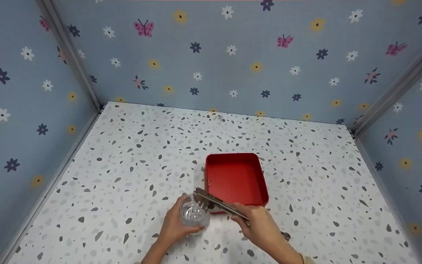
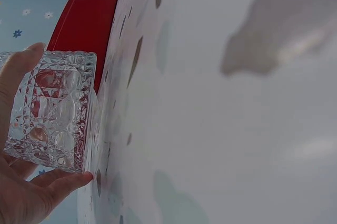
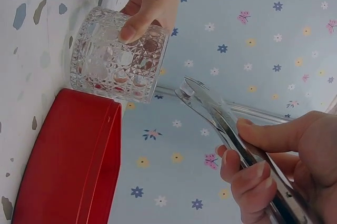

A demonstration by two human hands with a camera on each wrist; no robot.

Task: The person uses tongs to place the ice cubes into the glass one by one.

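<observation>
My left hand (image 1: 174, 224) grips a clear cut-glass tumbler (image 2: 58, 111) round its side, thumb and fingers on opposite faces. The tumbler stands on the speckled table, left of a red square box (image 1: 236, 178). In my right hand (image 1: 264, 226) is a pair of metal tongs (image 3: 224, 119), held along the arms between thumb and fingers. Seen from the head, the tong tips overlap the glass's mouth; the right wrist view has them above and beyond its rim, close together. I cannot tell whether the tips pinch something clear.
The red box is open-topped, with low walls, right beside the glass and under the tongs in the head view. Blue floral panels (image 1: 214, 55) enclose the table (image 1: 141, 176) at the back and both sides, with grey metal posts (image 1: 73, 55) at the corners.
</observation>
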